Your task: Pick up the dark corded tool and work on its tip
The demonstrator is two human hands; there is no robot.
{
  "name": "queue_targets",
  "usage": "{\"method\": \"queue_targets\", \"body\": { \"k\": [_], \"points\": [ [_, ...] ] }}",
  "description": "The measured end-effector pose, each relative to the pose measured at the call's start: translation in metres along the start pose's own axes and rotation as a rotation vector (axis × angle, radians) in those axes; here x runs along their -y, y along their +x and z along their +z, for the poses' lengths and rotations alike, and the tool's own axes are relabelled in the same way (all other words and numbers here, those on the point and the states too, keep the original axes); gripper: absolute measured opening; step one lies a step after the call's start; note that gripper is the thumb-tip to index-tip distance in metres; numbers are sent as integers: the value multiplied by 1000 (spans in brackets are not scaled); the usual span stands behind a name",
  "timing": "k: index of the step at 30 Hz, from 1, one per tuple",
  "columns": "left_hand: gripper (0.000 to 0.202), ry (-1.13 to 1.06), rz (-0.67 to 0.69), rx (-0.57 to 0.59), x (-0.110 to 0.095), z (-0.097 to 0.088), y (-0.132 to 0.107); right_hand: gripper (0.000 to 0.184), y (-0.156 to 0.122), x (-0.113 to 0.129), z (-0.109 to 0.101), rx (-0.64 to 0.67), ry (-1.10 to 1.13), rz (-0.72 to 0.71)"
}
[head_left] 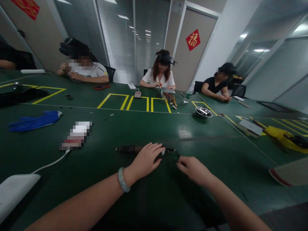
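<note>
A dark, slim electric screwdriver [127,149] lies on the green table, its tip to the left. My left hand [146,160] rests over its rear half with the fingers stretched out and close together, hiding part of the body. From its right end comes a thin black cord [177,153]. My right hand [193,168] is closed, thumb and forefinger pinching that cord close to where it leaves the tool. The rest of the cord is hard to make out against the dark table.
To the left are a blue glove [36,121], a phone [77,134] on a white cable and a white power bank [16,192]. A metal bowl [203,112] and a water bottle [189,93] stand farther off. Several people sit across the table.
</note>
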State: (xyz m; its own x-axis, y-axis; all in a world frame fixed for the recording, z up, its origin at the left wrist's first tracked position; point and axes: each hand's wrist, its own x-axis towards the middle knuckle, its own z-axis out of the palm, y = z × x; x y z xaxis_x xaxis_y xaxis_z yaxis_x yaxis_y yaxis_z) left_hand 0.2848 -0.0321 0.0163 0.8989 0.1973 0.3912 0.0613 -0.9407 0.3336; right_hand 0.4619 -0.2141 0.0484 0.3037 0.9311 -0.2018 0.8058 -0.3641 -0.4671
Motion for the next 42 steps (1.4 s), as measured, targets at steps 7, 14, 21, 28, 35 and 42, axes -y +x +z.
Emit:
{"method": "queue_targets", "body": {
  "k": [7,14,21,28,35,42],
  "points": [
    [26,32,-46,101,-13,5,36,29,34,0,9,-188,198,-81],
    [11,78,-103,121,-16,25,51,22,43,-34,30,-303,431,138],
    [10,60,-137,112,-10,31,54,7,40,-20,34,-480,121,82],
    [13,31,-115,105,-7,32,54,7,41,-19,33,-505,-103,-16],
    [13,54,-82,96,-6,31,54,9,44,-21,36,-487,-29,-18],
    [12,74,-94,102,-8,31,53,11,44,-17,40,-494,-8,41]
  ]
}}
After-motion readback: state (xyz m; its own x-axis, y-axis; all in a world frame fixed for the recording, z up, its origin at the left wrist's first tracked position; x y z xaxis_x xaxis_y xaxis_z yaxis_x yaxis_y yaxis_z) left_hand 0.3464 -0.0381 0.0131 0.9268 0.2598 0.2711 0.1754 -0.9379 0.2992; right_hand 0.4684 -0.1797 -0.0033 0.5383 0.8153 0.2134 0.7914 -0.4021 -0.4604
